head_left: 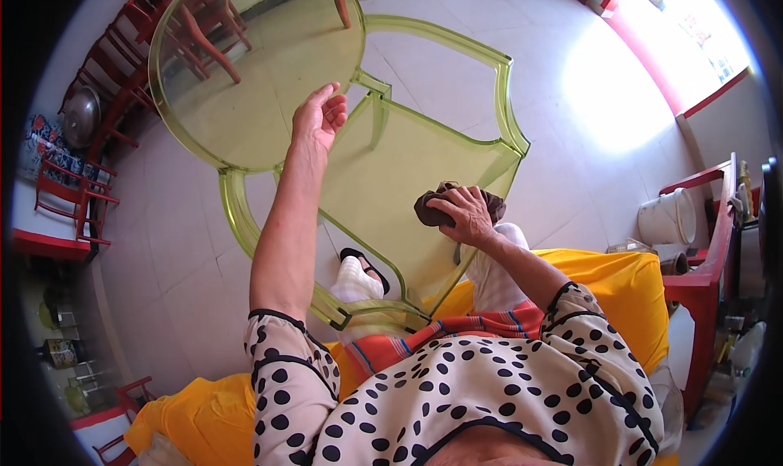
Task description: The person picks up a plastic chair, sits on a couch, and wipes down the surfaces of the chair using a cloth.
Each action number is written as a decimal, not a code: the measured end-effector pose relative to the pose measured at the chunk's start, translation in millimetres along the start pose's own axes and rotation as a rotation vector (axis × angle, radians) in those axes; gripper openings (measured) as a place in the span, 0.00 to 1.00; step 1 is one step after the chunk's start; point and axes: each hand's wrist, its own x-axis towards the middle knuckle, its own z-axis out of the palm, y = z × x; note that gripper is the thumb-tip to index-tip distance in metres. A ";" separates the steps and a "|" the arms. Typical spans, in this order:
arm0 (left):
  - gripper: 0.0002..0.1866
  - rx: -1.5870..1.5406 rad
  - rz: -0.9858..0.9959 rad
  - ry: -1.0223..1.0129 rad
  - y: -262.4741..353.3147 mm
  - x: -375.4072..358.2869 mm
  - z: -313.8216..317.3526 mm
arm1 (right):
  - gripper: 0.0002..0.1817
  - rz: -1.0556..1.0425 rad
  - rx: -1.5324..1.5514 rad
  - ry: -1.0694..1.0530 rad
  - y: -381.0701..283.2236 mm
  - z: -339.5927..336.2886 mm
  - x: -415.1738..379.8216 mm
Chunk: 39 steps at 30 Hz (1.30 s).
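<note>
A see-through yellow-green chair (391, 188) with a rounded back (261, 66) and curved armrests lies in front of me. My left hand (320, 117) is raised over the lower edge of the round back, fingers loosely curled and apart, with nothing visible in it. Bunched dark brown cloth (432, 209) is under my right hand (467, 215), whose fingers press round it on the right part of the chair's seat. The cloth's underside is hidden.
Red wooden chairs (81, 197) stand at the left, with a metal lid (81, 117) near them. A white bucket (667, 217) and a red wooden frame (708, 295) are at the right. Yellow cloth (612, 290) covers the seat beneath me.
</note>
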 end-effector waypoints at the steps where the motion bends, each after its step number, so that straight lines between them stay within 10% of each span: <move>1: 0.10 -0.004 0.006 0.007 0.3 0.9 -0.5 | 0.33 0.001 0.001 0.001 -0.4 -0.3 0.4; 39: 0.08 0.018 0.086 0.004 5.5 -6.2 4.0 | 0.32 -0.011 -0.018 0.011 -3.3 -1.1 2.5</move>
